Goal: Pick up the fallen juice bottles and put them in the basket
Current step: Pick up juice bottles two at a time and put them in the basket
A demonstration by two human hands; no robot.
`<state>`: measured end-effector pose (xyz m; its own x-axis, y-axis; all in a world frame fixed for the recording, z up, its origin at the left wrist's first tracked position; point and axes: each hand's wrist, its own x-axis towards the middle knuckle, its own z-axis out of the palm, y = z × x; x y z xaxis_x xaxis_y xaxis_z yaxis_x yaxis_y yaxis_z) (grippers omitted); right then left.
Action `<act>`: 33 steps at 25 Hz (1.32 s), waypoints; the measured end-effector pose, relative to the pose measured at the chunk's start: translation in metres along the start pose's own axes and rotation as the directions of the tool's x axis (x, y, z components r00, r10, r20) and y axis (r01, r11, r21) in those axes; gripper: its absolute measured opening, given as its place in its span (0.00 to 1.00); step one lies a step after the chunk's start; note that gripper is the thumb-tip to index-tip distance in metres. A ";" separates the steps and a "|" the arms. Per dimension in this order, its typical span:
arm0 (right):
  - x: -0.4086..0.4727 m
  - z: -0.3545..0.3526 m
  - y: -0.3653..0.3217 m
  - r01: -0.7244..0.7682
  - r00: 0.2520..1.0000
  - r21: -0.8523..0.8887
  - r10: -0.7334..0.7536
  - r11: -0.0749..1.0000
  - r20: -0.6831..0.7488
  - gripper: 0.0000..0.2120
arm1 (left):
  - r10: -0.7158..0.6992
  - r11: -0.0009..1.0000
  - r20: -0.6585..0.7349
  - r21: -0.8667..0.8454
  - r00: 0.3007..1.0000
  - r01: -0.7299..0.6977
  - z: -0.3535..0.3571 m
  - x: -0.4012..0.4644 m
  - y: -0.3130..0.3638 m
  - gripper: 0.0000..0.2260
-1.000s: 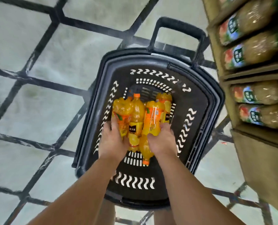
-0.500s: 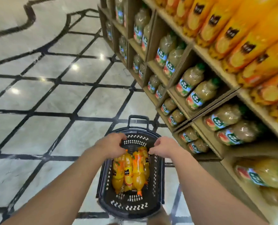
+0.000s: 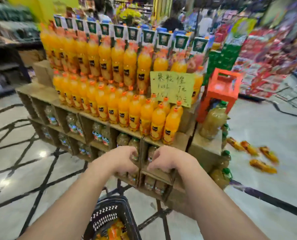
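Floor (image 3: pixel 265 135): polished stone-look tiles, glossy, light glare spots, dark inlaid lines.
Shelf unit (image 3: pixel 40 96): matt brown, cardboard-like boards.
Juice bottles (image 3: pixel 157 125): clear glossy plastic, orange caps.
Basket (image 3: pixel 109 213): black perforated plastic, matt.
Price sign (image 3: pixel 172 87): yellow paper, handwritten.
Fallen bottles (image 3: pixel 263 166): same glossy plastic, blurred.

Two bare forearms are seen from the head camera, with no sleeve, watch or band worn on either. The left hand (image 3: pixel 121 159) and the right hand (image 3: pixel 166 160) are uncovered; no glove or ring can be made out through the blur.
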<state>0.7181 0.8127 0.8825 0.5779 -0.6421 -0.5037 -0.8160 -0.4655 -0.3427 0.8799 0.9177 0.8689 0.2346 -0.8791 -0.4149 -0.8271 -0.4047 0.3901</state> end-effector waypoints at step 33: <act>-0.199 -0.273 0.732 -0.473 0.723 0.449 0.625 0.758 -0.294 0.23 | 0.485 0.815 0.364 0.142 0.795 -0.562 0.169 0.309 0.757 0.23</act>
<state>0.0099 0.4333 0.9485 -0.0884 -0.9344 -0.3450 -0.8984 0.2244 -0.3776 0.2402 0.3817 0.8973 -0.4008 -0.8038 -0.4396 -0.8782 0.2003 0.4343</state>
